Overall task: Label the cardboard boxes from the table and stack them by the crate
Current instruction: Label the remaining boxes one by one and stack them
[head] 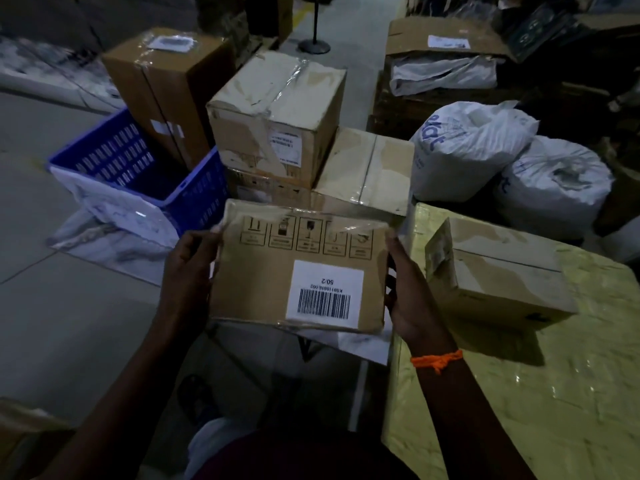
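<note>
I hold a flat cardboard box (259, 271) in the air between the table and the floor stack. It carries a white barcode label (325, 294) and a row of handling symbols. My left hand (188, 268) grips its left edge, my right hand (408, 292) grips its right edge. A blue plastic crate (138, 168) stands on the floor ahead to the left. Beside it sit stacked cardboard boxes: a tall one (166, 91), a taped one (277, 116) and a lower one (367, 168). One more cardboard box (495, 271) rests on the yellow table (519, 393).
Two full white sacks (467, 143) lie at the right behind the table. An open carton with white plastic (443, 60) stands farther back. A black post base (314, 46) stands in the aisle. White plastic sheeting (104, 237) lies under the crate.
</note>
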{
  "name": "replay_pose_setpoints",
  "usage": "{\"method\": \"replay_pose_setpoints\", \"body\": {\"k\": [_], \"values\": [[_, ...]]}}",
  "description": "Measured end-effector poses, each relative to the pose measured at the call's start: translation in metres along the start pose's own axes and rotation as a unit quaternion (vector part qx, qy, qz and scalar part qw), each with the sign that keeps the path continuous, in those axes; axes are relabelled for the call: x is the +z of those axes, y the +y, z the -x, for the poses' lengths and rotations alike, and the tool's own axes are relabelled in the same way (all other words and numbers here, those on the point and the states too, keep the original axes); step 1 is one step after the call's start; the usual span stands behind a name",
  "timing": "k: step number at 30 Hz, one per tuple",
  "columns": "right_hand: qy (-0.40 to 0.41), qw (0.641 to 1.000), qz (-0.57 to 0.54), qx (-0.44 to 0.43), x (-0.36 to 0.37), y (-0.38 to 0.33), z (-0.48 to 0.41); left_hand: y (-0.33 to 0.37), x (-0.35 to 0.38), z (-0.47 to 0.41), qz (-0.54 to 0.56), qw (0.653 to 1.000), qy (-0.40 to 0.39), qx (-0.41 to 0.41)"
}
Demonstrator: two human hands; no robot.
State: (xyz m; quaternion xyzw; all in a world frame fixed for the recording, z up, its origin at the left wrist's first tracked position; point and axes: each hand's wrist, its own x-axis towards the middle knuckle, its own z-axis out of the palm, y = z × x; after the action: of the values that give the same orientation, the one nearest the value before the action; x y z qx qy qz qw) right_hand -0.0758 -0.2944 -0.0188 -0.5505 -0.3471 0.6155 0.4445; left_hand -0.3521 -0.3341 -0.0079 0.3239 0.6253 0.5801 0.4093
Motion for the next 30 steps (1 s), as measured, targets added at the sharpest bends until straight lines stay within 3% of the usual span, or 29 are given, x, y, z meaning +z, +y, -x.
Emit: {"method": "replay_pose_setpoints", "body": {"k": [3, 9, 14, 23, 30], "values": [[-0.021, 1.0, 0.008, 0.018, 0.013, 0.0, -0.001, -0.006, -0.014, 0.012, 0.06, 0.997, 0.038, -0.032], [-0.077, 0.996, 0.033, 0.012, 0.014, 0.015, -0.013, -0.027, -0.044, 0.027, 0.081, 0.989, 0.053, -0.114], [-0.095, 0.995, 0.018, 0.032, 0.008, 0.024, -0.018, -0.036, -0.039, 0.033, 0.131, 0.978, 0.01, -0.164], [-0.111, 0.991, 0.057, 0.053, -0.024, 0.065, -0.013, -0.092, -0.031, 0.048, 0.021, 0.989, -0.018, -0.147], [-0.042, 0.99, 0.128, 0.052, -0.031, 0.108, -0.013, -0.134, -0.024, 0.056, 0.005, 0.984, -0.003, -0.178]]}}
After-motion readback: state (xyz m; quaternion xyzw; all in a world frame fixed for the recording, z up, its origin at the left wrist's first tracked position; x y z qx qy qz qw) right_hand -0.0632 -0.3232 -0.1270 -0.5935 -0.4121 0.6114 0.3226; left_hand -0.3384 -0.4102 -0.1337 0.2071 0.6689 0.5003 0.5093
